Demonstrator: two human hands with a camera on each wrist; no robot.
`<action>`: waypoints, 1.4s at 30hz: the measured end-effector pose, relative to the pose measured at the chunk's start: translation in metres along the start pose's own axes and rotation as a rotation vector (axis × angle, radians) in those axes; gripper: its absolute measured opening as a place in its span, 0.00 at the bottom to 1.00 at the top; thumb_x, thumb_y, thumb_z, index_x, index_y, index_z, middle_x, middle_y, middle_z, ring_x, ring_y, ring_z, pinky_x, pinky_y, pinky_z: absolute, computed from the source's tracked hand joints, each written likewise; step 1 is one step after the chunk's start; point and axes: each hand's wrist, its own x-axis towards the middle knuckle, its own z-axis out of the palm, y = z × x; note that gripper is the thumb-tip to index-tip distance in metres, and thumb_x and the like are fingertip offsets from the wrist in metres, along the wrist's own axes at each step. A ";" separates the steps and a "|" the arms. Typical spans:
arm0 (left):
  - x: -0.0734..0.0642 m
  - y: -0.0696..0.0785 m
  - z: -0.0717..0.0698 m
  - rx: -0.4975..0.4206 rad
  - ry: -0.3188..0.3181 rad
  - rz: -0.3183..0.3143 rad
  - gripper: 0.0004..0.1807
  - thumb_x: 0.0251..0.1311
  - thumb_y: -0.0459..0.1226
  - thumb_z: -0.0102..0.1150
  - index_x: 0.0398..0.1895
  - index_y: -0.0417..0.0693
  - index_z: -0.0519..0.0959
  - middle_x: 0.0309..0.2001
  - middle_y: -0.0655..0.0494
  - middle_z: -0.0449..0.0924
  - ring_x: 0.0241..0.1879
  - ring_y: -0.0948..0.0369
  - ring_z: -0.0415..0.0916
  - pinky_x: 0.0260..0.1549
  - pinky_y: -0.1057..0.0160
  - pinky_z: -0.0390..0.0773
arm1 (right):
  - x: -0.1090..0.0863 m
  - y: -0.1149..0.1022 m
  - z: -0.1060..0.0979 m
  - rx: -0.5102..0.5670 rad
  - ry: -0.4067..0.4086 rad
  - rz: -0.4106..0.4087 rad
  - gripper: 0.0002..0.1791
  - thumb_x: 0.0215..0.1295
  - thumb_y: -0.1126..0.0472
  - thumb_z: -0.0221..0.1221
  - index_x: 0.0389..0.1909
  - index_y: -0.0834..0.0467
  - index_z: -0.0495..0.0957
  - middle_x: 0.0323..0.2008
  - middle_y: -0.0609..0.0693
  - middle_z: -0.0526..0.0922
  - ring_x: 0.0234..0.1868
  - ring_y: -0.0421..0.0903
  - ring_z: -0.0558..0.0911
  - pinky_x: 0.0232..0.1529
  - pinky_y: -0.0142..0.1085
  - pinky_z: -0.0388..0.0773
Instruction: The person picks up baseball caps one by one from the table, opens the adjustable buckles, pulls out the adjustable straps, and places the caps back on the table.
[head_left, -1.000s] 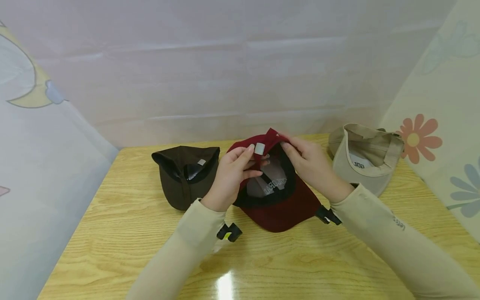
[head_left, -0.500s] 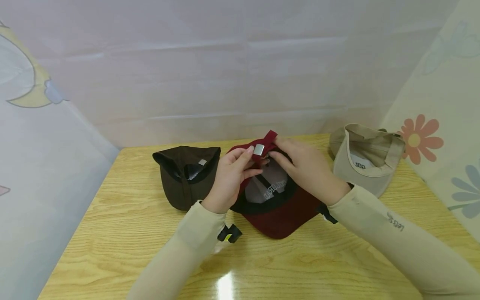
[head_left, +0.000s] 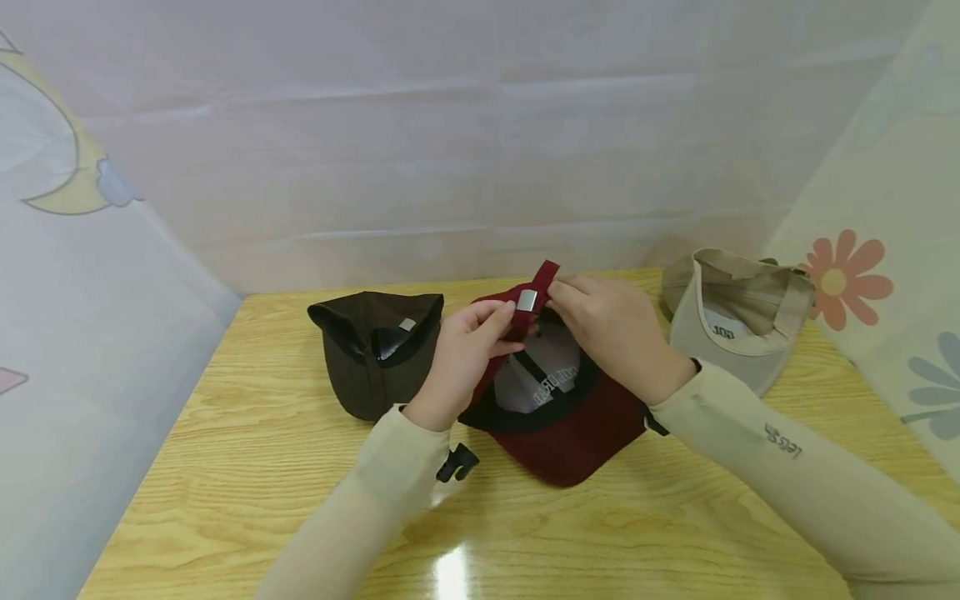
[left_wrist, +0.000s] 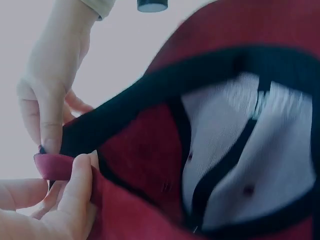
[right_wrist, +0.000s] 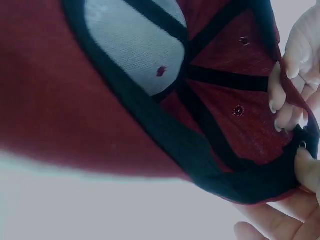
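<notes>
The red cap (head_left: 555,408) is between both hands (head_left: 465,354) (head_left: 617,333), which pinch it.

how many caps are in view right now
3: a brown cap at left on the table, a red cap in the middle held by the left hand and right hand, and a beige cap at right.

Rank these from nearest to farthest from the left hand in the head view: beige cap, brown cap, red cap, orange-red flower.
1. Red cap, held in the left hand.
2. Brown cap, just left.
3. Beige cap, past the right hand.
4. Orange-red flower, farthest right.
</notes>
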 end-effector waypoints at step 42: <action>0.021 0.028 -0.010 1.126 -0.261 0.744 0.16 0.53 0.38 0.71 0.35 0.43 0.73 0.35 0.52 0.75 0.36 0.57 0.70 0.38 0.63 0.71 | -0.003 0.002 0.000 0.059 0.015 0.013 0.06 0.56 0.75 0.64 0.34 0.65 0.79 0.12 0.48 0.67 0.11 0.42 0.62 0.13 0.35 0.60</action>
